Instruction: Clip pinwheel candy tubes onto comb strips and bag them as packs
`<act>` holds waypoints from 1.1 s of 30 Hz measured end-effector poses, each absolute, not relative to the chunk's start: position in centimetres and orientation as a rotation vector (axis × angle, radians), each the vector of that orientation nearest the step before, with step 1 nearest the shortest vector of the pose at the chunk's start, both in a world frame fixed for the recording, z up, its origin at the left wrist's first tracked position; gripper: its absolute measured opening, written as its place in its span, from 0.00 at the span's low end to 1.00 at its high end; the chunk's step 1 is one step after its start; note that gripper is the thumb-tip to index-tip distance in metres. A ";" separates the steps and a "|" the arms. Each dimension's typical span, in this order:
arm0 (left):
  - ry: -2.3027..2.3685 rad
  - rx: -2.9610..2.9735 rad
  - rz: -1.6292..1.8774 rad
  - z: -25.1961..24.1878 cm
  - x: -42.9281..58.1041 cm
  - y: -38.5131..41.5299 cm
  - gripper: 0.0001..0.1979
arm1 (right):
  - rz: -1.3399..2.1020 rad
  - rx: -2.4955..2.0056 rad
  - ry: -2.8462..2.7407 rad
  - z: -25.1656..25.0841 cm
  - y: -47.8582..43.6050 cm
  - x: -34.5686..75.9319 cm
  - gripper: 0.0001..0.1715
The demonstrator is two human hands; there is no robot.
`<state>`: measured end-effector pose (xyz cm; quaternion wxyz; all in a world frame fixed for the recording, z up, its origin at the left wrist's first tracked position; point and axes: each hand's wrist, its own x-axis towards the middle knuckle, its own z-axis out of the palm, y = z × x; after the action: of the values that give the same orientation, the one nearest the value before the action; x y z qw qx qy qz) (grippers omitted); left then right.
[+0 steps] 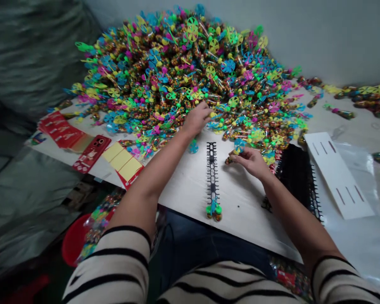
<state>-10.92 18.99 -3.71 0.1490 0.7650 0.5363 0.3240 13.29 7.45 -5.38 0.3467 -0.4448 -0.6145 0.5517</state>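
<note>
Our right hand [252, 163] pinches a toy [239, 146] beside the black strip [212, 160]; apart from it, our left hand [196, 120] meets the toy pile [190, 63], its grip unclear. Our right forearm [289, 211] partly hides a dark stack [294, 177] near a white card [335, 169]. Bare table [180, 185] flanks the strip.

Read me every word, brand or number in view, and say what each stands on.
No text can be read.
Red cards: pale print, too blurred.
Red phone: pale marks, too small.
Yellow-and-red card: pale marks on the red edge, too small.
</note>
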 end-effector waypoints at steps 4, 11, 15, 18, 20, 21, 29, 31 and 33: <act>1.541 1.788 1.160 -4.4 -12.5 10.0 0.11 | 1.452 -1.202 -1.493 -5.1 4.1 14.5 0.24; 1.514 1.445 0.931 -8.3 -11.1 -7.8 0.11 | 1.565 -1.284 -1.570 -6.6 -5.1 15.0 0.19; 1.483 1.591 0.814 -8.6 -9.1 -10.8 0.09 | 1.467 -1.290 -1.564 -7.9 -7.3 13.8 0.18; 1.442 1.667 0.800 -8.2 -8.7 -10.7 0.09 | 1.481 -1.279 -1.525 -8.6 -7.4 13.2 0.20; 1.397 1.703 0.825 -8.3 -8.8 -10.3 0.10 | 1.519 -1.285 -1.457 -8.9 -7.2 13.0 0.22; 1.376 1.706 0.853 -8.5 -8.9 -10.1 0.09 | 1.540 -1.285 -1.419 -9.0 -7.1 13.0 0.23; 1.268 1.390 1.016 -10.9 -8.3 -8.3 0.15 | 1.560 -1.289 -1.303 -9.1 -5.9 13.3 0.21; 1.219 1.366 0.984 -11.0 -8.0 -8.1 0.16 | 1.536 -1.316 -1.316 -9.1 -5.9 13.3 0.21; 1.154 1.360 0.969 -11.1 -7.7 -8.0 0.16 | 1.510 -1.336 -1.347 -9.3 -6.3 13.2 0.21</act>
<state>-7.72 -8.00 -11.07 0.5276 0.5693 0.4827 0.4056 13.16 -6.29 -9.28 0.3507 -0.5159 -0.5202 0.5833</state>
